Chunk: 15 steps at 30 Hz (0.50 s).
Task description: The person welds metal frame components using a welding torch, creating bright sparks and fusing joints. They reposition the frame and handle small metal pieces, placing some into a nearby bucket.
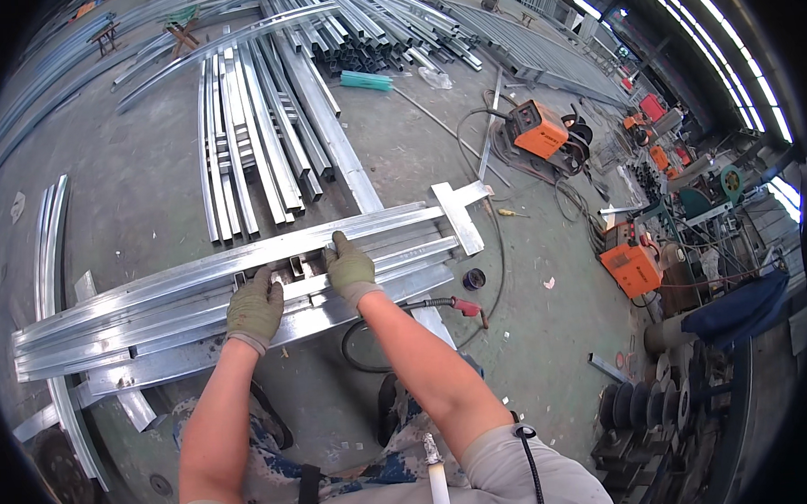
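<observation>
My left hand (256, 312), in a green work glove, is closed at the inner edge of the near steel tubes (179, 323). Its fingertips lie beside a short piece of steel tube (240, 280), and what they grip is hidden. Gloved the same way, my right hand (350, 267) lies to the right with thumb and forefinger apart. Its forefinger reaches onto the long far steel tube (194, 265). Between the hands, a short open-ended steel section (306, 264) sits in the gap between the long tubes.
Flat steel strips (459, 220) lie crosswise under the tubes. A welding torch (466, 307) with its cable lies close by my right forearm. Orange welding machines (539, 131) stand to the right. Stacked steel tubes (265, 141) lie beyond. A cigarette (439, 487) shows at the lower edge.
</observation>
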{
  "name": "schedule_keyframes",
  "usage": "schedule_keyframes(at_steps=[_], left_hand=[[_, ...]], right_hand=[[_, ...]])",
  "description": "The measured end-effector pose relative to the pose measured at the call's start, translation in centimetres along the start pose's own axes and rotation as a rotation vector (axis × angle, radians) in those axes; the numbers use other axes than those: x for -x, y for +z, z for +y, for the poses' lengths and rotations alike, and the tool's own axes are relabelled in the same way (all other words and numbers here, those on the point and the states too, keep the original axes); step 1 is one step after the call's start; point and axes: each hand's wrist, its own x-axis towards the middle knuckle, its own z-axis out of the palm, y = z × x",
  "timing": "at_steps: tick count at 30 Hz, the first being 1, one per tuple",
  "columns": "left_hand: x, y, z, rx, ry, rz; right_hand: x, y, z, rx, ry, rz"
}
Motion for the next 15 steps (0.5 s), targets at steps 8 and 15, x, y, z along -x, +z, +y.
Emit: schedule_keyframes(at_steps=[8,15], left_hand=[[0.3,0.4,0.6,0.049,0.03,0.035],[0.0,-0.9,1.5,0.071,-0.004,-0.007]], right_hand=[[-3.7,-1.5,4.1,-0.008,-0.112,-0.162],[-3.5,-2.3,3.1,0.136,-0.07,-0.208]])
